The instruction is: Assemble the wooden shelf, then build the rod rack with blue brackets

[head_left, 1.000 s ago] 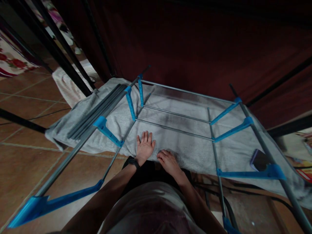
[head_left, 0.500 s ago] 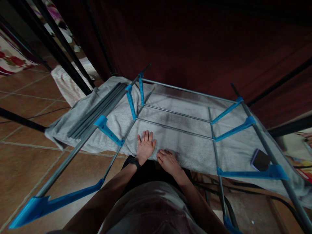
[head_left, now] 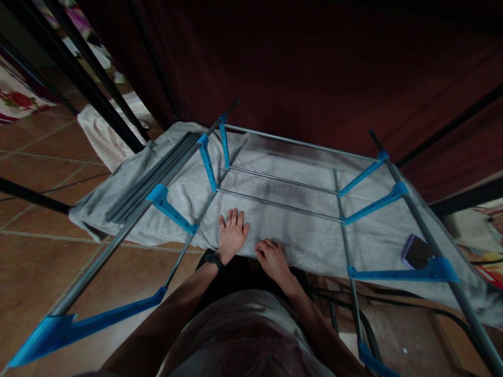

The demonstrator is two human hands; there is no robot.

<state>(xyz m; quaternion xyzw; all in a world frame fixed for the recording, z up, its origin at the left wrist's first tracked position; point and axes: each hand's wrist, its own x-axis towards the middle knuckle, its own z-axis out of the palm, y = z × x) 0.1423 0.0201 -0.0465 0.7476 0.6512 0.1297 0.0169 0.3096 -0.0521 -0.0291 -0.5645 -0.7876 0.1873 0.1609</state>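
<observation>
The tube frame (head_left: 280,204) flanks you over the grey cloth (head_left: 310,243), probably light and stiff (smooth, so maybe slippery), best held by its thick side tubes (head_left: 105,257). Your left hand (head_left: 232,236) has fingers apart; your right hand (head_left: 273,258) has them curled, grip unclear.

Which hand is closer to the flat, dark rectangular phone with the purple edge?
Right. The right hand is at the soft grey cloth's near edge, left of the phone; the left hand lies flat on that cloth, farther left from the phone.
</observation>
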